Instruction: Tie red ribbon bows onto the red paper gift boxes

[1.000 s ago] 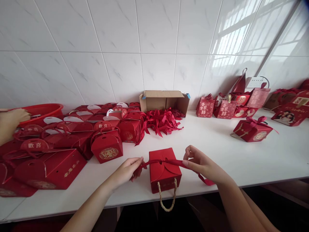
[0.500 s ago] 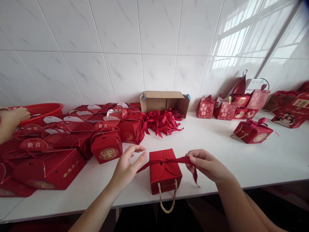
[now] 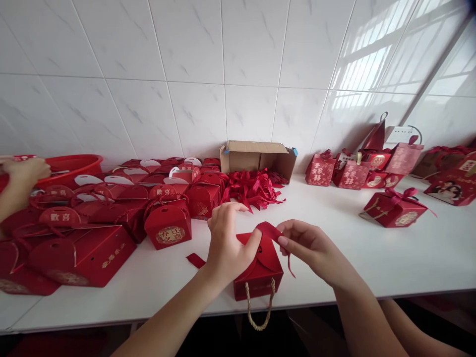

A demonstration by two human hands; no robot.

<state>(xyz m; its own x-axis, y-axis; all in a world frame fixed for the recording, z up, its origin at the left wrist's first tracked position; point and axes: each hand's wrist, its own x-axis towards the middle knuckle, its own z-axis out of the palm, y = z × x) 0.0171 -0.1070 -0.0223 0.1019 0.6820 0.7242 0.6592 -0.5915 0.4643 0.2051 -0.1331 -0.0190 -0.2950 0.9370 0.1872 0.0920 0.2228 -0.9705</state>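
A small red gift box (image 3: 260,277) with a beige rope handle (image 3: 260,310) stands at the front edge of the white counter (image 3: 334,248). A red ribbon (image 3: 269,229) runs over its top; one end (image 3: 195,260) lies on the counter to the left. My left hand (image 3: 226,243) rests over the box's left top, thumb pinching the ribbon. My right hand (image 3: 310,248) pinches the ribbon's other part just right of the box, fingers closed.
Many red gift boxes (image 3: 111,208) crowd the left. A heap of red ribbons (image 3: 253,188) lies before an open cardboard box (image 3: 258,156) at the wall. More red boxes (image 3: 394,208) stand right. Another person's hand (image 3: 22,173) is by a red basin (image 3: 70,166).
My left hand has moved right from beside the box onto its top. The ribbon, earlier stretched out flat between both hands, is now looped up over the box, its left end dropped on the counter.
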